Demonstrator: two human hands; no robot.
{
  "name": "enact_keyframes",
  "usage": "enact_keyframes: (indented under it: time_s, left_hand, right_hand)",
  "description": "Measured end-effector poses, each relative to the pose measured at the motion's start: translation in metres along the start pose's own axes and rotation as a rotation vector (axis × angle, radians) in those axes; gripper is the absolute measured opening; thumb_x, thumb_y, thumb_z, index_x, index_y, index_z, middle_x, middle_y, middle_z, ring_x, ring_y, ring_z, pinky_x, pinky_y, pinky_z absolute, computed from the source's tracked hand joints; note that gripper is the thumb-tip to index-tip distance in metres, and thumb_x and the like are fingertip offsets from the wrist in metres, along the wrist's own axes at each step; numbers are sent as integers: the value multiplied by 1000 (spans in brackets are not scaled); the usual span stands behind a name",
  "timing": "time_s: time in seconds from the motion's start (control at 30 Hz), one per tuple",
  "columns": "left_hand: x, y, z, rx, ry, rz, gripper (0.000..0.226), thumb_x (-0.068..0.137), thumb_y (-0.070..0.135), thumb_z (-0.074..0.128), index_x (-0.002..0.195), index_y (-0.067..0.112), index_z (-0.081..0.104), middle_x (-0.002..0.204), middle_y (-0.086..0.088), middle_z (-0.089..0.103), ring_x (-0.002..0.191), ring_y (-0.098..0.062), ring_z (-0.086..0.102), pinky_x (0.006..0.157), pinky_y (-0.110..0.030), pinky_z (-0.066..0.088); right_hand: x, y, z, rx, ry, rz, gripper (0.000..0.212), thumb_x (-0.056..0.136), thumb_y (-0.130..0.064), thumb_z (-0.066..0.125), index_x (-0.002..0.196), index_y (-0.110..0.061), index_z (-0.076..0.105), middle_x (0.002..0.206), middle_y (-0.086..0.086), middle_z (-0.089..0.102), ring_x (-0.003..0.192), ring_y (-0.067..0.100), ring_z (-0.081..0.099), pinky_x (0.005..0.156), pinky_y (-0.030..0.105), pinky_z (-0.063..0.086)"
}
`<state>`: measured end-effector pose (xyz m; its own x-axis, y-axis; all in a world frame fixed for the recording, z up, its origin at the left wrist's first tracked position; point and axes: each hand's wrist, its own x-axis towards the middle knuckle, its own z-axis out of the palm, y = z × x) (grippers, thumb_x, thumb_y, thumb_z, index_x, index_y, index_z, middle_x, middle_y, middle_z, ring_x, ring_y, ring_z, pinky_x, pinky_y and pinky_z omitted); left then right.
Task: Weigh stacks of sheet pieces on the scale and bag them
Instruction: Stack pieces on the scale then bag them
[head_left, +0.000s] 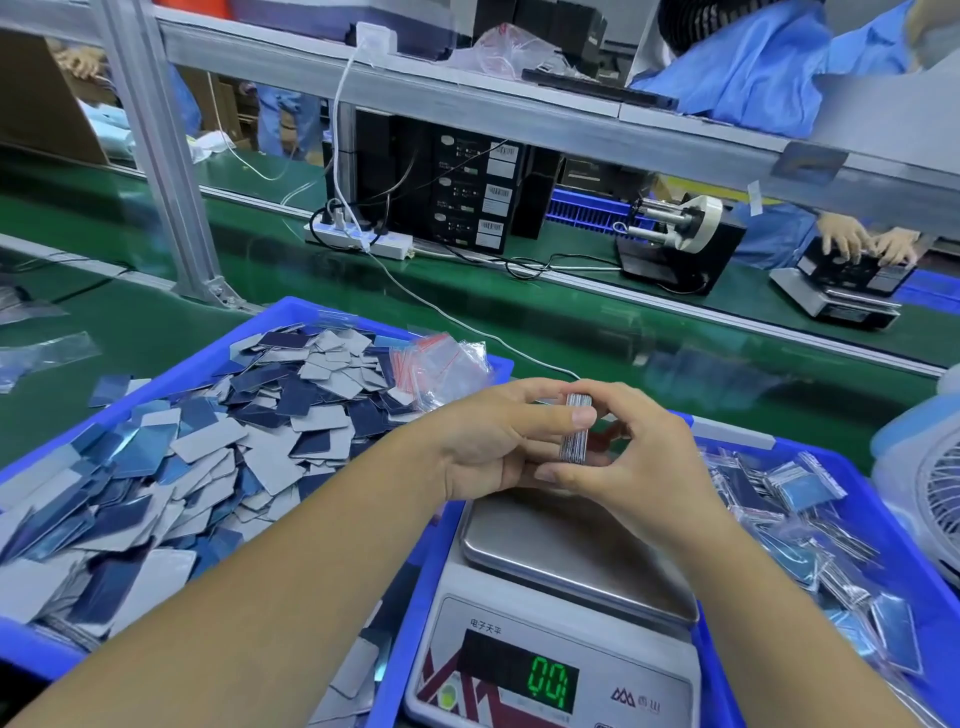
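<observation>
Silvery thin sheet pieces, squared into a small upright stack (575, 427), sit pinched between both hands just above the far edge of the steel weighing pan of the grey digital scale (566, 551), whose green display reads zero. The left hand (498, 441) holds the stack from one side, its thumb laid across the top edge, and the right hand (631, 457) curls round it from the other, so each grip is closed on the stack. The risk, as I see it, is fanning: the pieces look slick, and if either grip eases before the stack rests flat on the pan below, sheets could slide off into the blue plastic bin of loose blue and grey pieces (171, 447) to the left of the grip, spoiling the count. Beyond the left grip lies a bundle of clear red-striped zip bags (441, 364); finished bags (795, 493) fill the bin to the right.
</observation>
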<state>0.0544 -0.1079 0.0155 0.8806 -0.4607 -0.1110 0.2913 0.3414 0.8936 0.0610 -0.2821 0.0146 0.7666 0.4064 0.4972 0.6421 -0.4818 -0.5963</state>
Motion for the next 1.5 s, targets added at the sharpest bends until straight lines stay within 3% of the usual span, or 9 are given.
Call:
enact_keyframes:
  time_s: [0.17,0.37,0.57,0.73,0.87,1.03,1.13,1.27,1.5]
  left_hand:
    - [2,-3,1,54,10,20,44,87,3,71,128,11,59,101,-15,74,88,-22,73,66,-29,57]
    - [-7,9,-14,191,-72,-106,56,84,-1,70,134,18,54,99,-18,75,84,-25,74,71,-35,60]
    - [-19,18,-24,403,-205,-224,56,85,-2,69,135,19,53,96,-17,74,87,-34,74,75,-37,61]
    - [-21,20,-27,446,-234,-241,41,89,19,72,127,27,61,106,-20,73,86,-34,75,68,-30,60]
    - [-20,28,-37,563,58,-175,34,93,49,62,115,24,67,94,-7,75,73,-21,74,53,-20,52]
    - [-13,36,-71,1079,710,-119,20,92,22,59,75,11,59,71,-5,55,56,-17,45,50,-24,32]
    - [-14,29,-83,1409,672,-401,34,87,31,68,66,12,49,69,-3,52,59,-17,47,51,-27,34]
    - [-13,22,-90,1476,550,-539,44,73,49,83,61,15,57,54,2,58,54,-18,55,52,-28,40]
    - [-8,18,-92,1624,459,-620,28,78,27,78,72,12,56,79,-6,60,67,-22,56,60,-31,47]
  right_hand:
    - [0,1,6,-50,70,60,61,55,-26,90,110,-34,64,97,-20,61,93,6,55,74,8,39]
    - [-1,-4,-3,37,-233,-3,87,56,-33,96,130,-38,51,125,-17,52,119,3,49,88,14,44]
    - [-2,-7,-12,77,-308,-88,36,75,-10,77,107,-26,74,105,-15,69,104,15,63,86,25,48]
    - [-3,-7,-14,55,-295,-127,26,77,-17,75,97,-34,73,94,-14,70,90,14,66,79,24,51]
    - [-2,0,-16,54,-189,-21,26,79,-22,79,92,-41,66,91,-18,68,83,11,65,77,22,50]
    - [-3,11,-10,-102,-264,113,29,82,-21,80,85,-44,62,89,-31,64,77,-1,60,70,9,43]
    - [-3,13,-6,-131,-334,170,22,82,-25,78,87,-40,62,88,-31,64,80,0,60,70,10,43]
    - [-3,10,-7,-184,-362,150,25,84,-25,75,97,-42,63,90,-27,66,87,-5,58,72,7,42]
    - [-3,8,-7,-219,-380,145,23,86,-26,73,100,-40,62,97,-23,63,91,-9,53,73,4,38]
